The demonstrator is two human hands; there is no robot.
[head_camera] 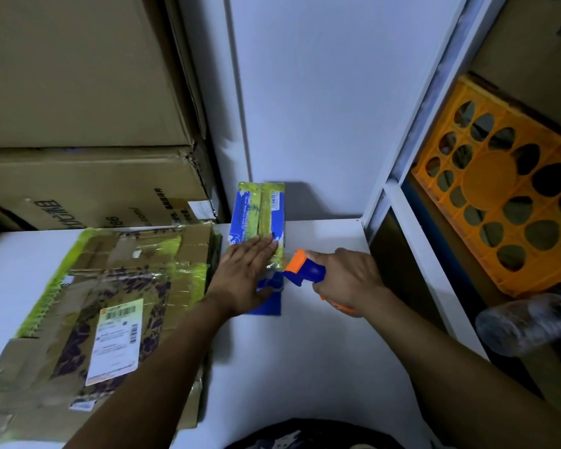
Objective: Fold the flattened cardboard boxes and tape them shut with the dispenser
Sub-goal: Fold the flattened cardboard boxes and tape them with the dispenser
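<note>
On the left side of the white worktop (321,367), a pile of flattened boxes (104,286) is lying not yet folded. It is patched with old yellow-green tape and is carrying one white shipping label (115,341) on top. How many sheets are sitting in that pile I cannot tell, though at least two layers are showing at its edges. Behind it, two big cartons (78,76) are standing stacked by the wall.

In the middle, one small blue box (240,218) is standing already folded up, its far end near the wall, with a yellow-green strip of tape (263,215) running along its top seam. The left hand (243,273) is pressing down on the near end of this box, its fingers (268,246) straight and flat together. Just to the right, the right hand (347,277) is gripping the one blue-and-orange tape dispenser (305,268), fingers wrapped round its handle. The orange head is meeting the near right edge of the box.

I am judging that this box is partway through being sealed: the folding is done, the taping is reaching the near end, and the strip is probably not yet cut. The whole pile on the left is waiting to be folded and taped.

Further right, one orange crate (499,189) is sitting on a shelf, and one clear plastic bottle (525,325) is lying nearer the camera.
</note>
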